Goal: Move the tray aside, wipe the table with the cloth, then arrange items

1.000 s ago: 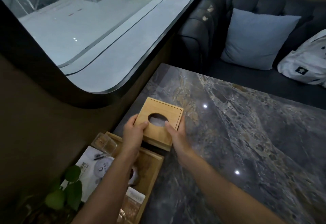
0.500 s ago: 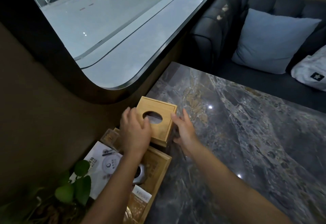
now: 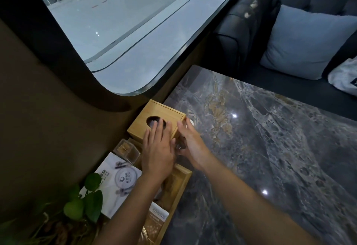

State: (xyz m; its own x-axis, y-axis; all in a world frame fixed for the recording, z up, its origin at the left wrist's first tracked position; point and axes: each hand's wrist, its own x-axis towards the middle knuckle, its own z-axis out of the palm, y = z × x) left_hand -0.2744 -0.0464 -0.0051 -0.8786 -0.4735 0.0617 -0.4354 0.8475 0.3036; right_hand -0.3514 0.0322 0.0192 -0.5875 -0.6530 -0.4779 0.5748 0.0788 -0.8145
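The right half of the frame is filled by the dark marbled desk, and a large window is seen across the upper left. A dark sofa with a pale blue cushion is seen at the upper right, beyond the desk's far edge. At the lower left, along the desk's left edge, the wooden tray is laid, partly covered by the forearms; a printed card and a small packet are seen in or beside it, though which cannot be told. Just above the tray, at the centre left, the wooden tissue box with its oval opening is set against the wall. A leafy plant is seen in the lower left corner, and a small clear toothpick holder is placed between the box and the card.

The left hand is laid flat on the box's top, its fingers spread and straight, gripping nothing. The right hand is held at the box's right side, its fingers extended and touching the box's corner, without being closed around it.
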